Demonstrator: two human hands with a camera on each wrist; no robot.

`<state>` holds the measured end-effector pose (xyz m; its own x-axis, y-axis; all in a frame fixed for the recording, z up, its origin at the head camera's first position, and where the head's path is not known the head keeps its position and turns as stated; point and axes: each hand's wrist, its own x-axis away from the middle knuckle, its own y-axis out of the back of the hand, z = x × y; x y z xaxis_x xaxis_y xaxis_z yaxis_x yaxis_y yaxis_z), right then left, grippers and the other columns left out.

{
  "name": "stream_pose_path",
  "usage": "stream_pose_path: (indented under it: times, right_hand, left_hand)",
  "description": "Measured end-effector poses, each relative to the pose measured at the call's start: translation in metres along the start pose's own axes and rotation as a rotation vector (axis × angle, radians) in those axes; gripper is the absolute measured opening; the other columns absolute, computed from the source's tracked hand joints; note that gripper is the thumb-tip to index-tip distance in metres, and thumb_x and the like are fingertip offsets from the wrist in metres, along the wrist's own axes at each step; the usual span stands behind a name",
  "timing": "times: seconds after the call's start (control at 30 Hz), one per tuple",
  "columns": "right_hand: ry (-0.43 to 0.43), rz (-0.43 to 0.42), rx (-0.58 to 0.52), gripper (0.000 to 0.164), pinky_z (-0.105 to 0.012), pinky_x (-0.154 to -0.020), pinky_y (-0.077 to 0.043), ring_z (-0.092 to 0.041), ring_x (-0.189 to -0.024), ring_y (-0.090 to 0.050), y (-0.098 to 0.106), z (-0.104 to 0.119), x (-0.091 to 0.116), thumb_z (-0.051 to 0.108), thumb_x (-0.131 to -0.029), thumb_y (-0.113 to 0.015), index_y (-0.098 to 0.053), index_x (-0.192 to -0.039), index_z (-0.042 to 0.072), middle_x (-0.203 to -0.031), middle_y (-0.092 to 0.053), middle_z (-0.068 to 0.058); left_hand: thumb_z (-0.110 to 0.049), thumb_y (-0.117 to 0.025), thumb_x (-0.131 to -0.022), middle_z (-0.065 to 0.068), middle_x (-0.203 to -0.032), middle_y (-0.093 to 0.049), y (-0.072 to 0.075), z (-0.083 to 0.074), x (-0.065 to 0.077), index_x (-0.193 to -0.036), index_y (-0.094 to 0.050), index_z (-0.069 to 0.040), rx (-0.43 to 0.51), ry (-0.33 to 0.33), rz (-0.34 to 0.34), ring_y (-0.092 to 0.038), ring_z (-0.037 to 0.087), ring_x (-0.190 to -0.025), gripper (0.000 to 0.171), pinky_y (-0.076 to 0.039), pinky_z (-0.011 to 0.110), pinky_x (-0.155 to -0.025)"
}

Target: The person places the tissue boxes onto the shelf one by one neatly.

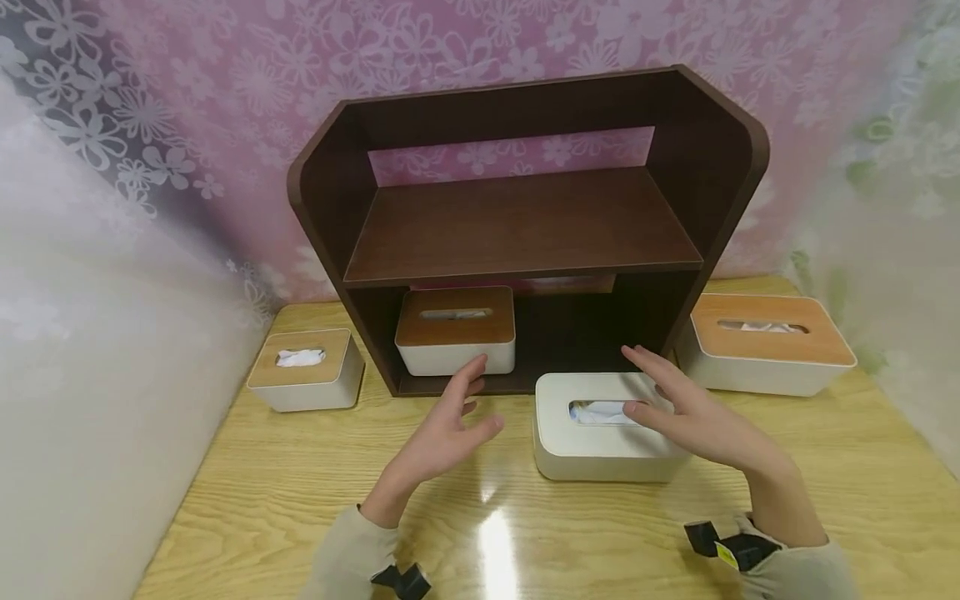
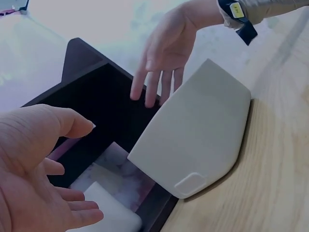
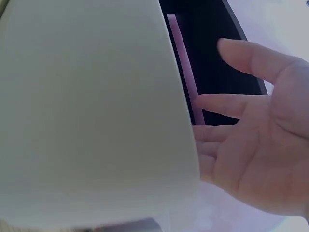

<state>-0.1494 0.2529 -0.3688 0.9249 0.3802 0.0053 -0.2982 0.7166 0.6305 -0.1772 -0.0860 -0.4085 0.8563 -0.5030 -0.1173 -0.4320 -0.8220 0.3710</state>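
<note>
A white tissue box (image 1: 592, 462) with a white lid stands on the table in front of the shelf, tissue showing in its slot. Over its right end is my right hand (image 1: 701, 421), fingers extended and thumb apart; in the right wrist view, the fingers (image 3: 219, 104) are close beside the box wall, and contact is unclear. My left hand (image 1: 438, 437) hovers left of that box with its fingers spread and nothing held. Beyond it, a tissue box with a brown wooden lid (image 1: 455, 333) sits in the left of the shelf's lower compartment.
The dark brown two-level shelf (image 1: 525, 221) stands against a flowered wall covering. A small tissue box with a light wooden lid (image 1: 303, 375) is left of it, and a larger orange-brown-lidded one (image 1: 772, 346) is at right. Walls flank the wooden table (image 1: 247, 500).
</note>
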Motion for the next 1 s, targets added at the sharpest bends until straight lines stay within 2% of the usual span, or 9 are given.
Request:
stream_pose_path:
  times: [0.13, 0.27, 0.37, 0.47, 0.6, 0.7, 0.8, 0.9, 1.0]
  right_hand:
    - [-0.015, 0.015, 0.034, 0.076, -0.066, -0.104, -0.033, -0.05, -0.14, -0.03, 0.008, -0.004, 0.009, 0.034, -0.1, -0.061, -0.017, -0.16, 0.018, -0.163, -0.016, -0.017]
    - [-0.004, 0.032, 0.074, 0.078, -0.065, -0.101, -0.038, -0.052, -0.135, -0.036, 0.016, -0.009, 0.017, 0.033, -0.099, -0.062, -0.016, -0.16, 0.021, -0.162, -0.021, -0.017]
    - [-0.002, 0.039, 0.15, 0.081, -0.054, -0.101, -0.041, -0.047, -0.139, -0.034, 0.021, -0.014, 0.019, 0.037, -0.097, -0.064, -0.016, -0.16, 0.023, -0.162, -0.023, -0.015]
    - [-0.01, 0.043, 0.184, 0.085, -0.039, -0.102, -0.039, -0.042, -0.144, -0.028, 0.024, -0.018, 0.019, 0.041, -0.095, -0.066, -0.014, -0.161, 0.025, -0.162, -0.022, -0.014]
    - [-0.018, 0.065, 0.157, 0.092, -0.014, -0.101, -0.032, -0.043, -0.145, -0.024, 0.026, -0.025, 0.019, 0.042, -0.093, -0.068, -0.012, -0.161, 0.02, -0.163, -0.02, -0.016]
    - [-0.033, 0.09, 0.143, 0.097, -0.003, -0.094, -0.025, -0.044, -0.144, -0.024, 0.027, -0.03, 0.021, 0.043, -0.09, -0.071, -0.011, -0.161, 0.013, -0.163, -0.018, -0.018]
    - [-0.048, 0.111, 0.148, 0.102, -0.006, -0.095, -0.029, -0.044, -0.144, -0.024, 0.028, -0.035, 0.02, 0.044, -0.089, -0.072, -0.009, -0.16, 0.01, -0.163, -0.016, -0.019]
    - [-0.038, 0.121, 0.134, 0.104, -0.031, -0.104, -0.041, -0.047, -0.142, -0.027, 0.03, -0.042, 0.019, 0.042, -0.089, -0.073, -0.006, -0.16, 0.006, -0.163, -0.015, -0.021]
    - [-0.039, 0.137, 0.088, 0.106, -0.057, -0.1, -0.043, -0.053, -0.138, -0.031, 0.032, -0.048, 0.018, 0.036, -0.089, -0.074, -0.002, -0.159, 0.002, -0.162, -0.012, -0.026]
  left_hand:
    - [-0.016, -0.064, -0.096, 0.014, -0.162, -0.021, -0.004, 0.0, 0.001, -0.158, -0.017, -0.009, -0.008, 0.031, 0.043, -0.029, 0.034, -0.146, 0.079, -0.032, 0.051, -0.114]
    - [-0.018, -0.063, -0.096, 0.014, -0.162, -0.02, -0.008, 0.002, 0.001, -0.158, -0.016, -0.009, -0.034, 0.041, 0.075, -0.027, 0.036, -0.146, 0.079, -0.031, 0.052, -0.114]
    - [-0.017, -0.063, -0.096, 0.012, -0.162, -0.021, -0.01, 0.003, 0.002, -0.158, -0.017, -0.008, -0.034, 0.043, 0.079, -0.029, 0.038, -0.145, 0.077, -0.032, 0.053, -0.114]
    - [-0.014, -0.063, -0.096, 0.011, -0.162, -0.022, -0.013, 0.003, 0.002, -0.158, -0.019, -0.008, -0.021, 0.045, 0.088, -0.032, 0.04, -0.143, 0.076, -0.032, 0.054, -0.113]
    - [-0.015, -0.063, -0.095, 0.011, -0.162, -0.023, -0.019, 0.002, 0.005, -0.158, -0.02, -0.011, -0.01, 0.067, 0.12, -0.034, 0.039, -0.143, 0.076, -0.034, 0.053, -0.112]
    - [-0.018, -0.063, -0.096, 0.012, -0.161, -0.024, -0.024, 0.001, 0.006, -0.158, -0.018, -0.011, -0.021, 0.073, 0.146, -0.035, 0.038, -0.142, 0.077, -0.036, 0.054, -0.11]
    - [-0.022, -0.063, -0.096, 0.014, -0.16, -0.025, -0.03, 0.001, 0.007, -0.159, -0.017, -0.013, -0.04, 0.076, 0.166, -0.036, 0.038, -0.141, 0.079, -0.038, 0.054, -0.108]
    - [-0.023, -0.064, -0.095, 0.013, -0.16, -0.024, -0.035, 0.0, 0.007, -0.16, -0.015, -0.017, -0.052, 0.086, 0.183, -0.037, 0.036, -0.141, 0.081, -0.039, 0.052, -0.108]
    - [-0.023, -0.065, -0.094, 0.011, -0.161, -0.023, -0.039, 0.001, 0.006, -0.16, -0.015, -0.017, -0.056, 0.079, 0.196, -0.037, 0.036, -0.141, 0.083, -0.039, 0.052, -0.109]
